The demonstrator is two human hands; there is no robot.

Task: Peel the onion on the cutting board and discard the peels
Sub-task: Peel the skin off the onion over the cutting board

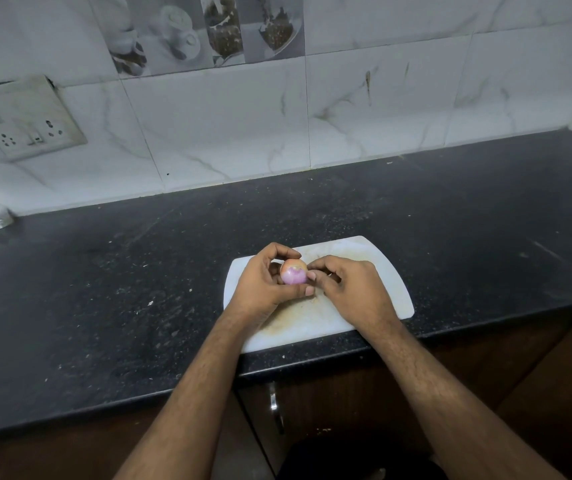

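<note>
Onion (293,273) gripped in left hand (260,284), right hand (352,289) pinching it

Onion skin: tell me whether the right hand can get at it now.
Probably yes. The left hand holds the onion above the cutting board with its tan skin uncovered, and the right hand pinches at its side.

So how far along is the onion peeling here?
Partway. The onion already shows bare purple flesh on its near side. In hand: the left hand grips it above the cutting board while the right hand pinches at its right edge. Left: the tan skin on top, then discarding the peels.
</note>
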